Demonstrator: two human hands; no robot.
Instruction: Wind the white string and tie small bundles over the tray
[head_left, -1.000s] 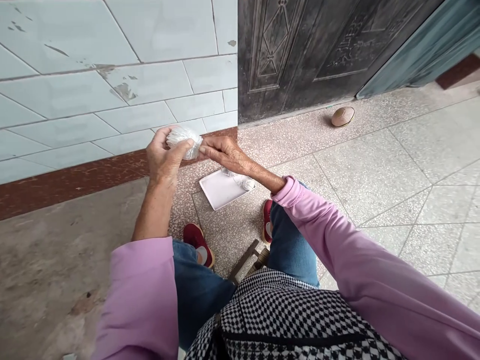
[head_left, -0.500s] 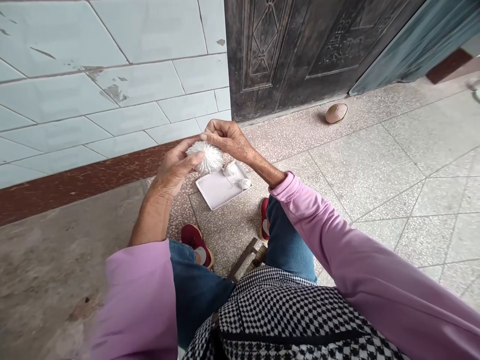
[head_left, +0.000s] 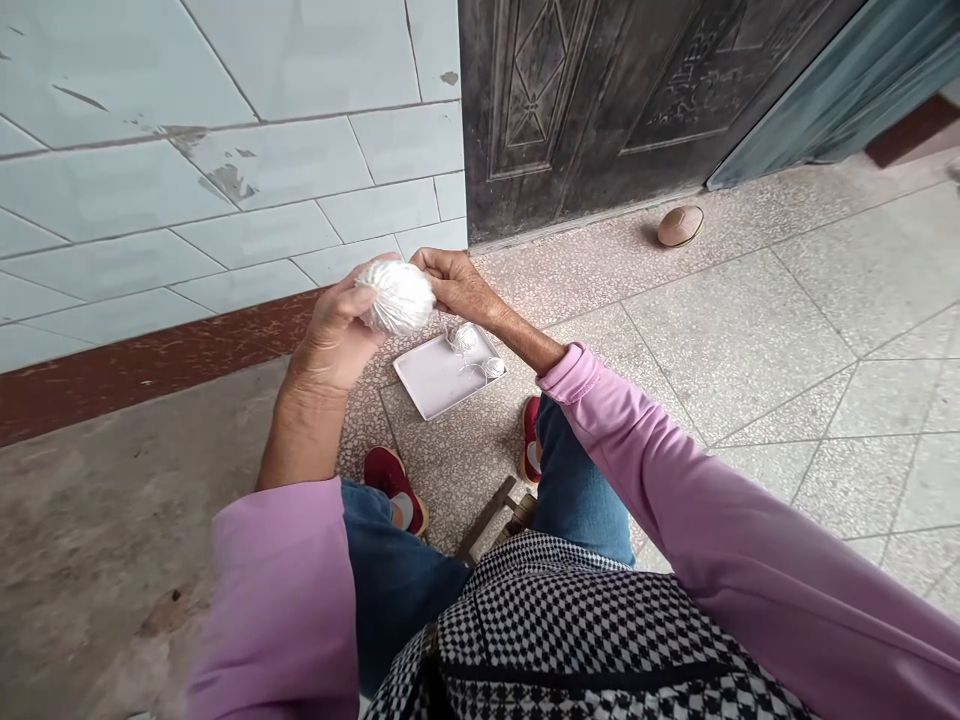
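A ball of white yarn (head_left: 399, 298) rests in my left hand (head_left: 337, 335), whose thumb presses on its near left side while the other fingers go behind it. At the ball's right edge is my right hand (head_left: 456, 285), fingers curled together and their tips partly hidden by the ball. Whether a strand runs between those fingertips I cannot make out. Below the hands, a shallow white tray (head_left: 431, 380) lies on the floor. Two smaller bundles of white yarn, one at the tray's back (head_left: 465, 338) and one at its right corner (head_left: 493, 367), trail loose strands.
A pale tiled wall (head_left: 247, 190) with a brown base strip is ahead on the left, beside a dark carved door (head_left: 570, 110). A tan, ball-like object (head_left: 680, 226) sits near the doorstep. My red shoes (head_left: 390, 475) flank the tray, and a wooden piece (head_left: 487, 520) lies between my legs.
The yarn ball has turned in my left hand, from a face with radiating strands to a rounder side, and shifted slightly up and left. My right hand has moved from its top to its right edge.
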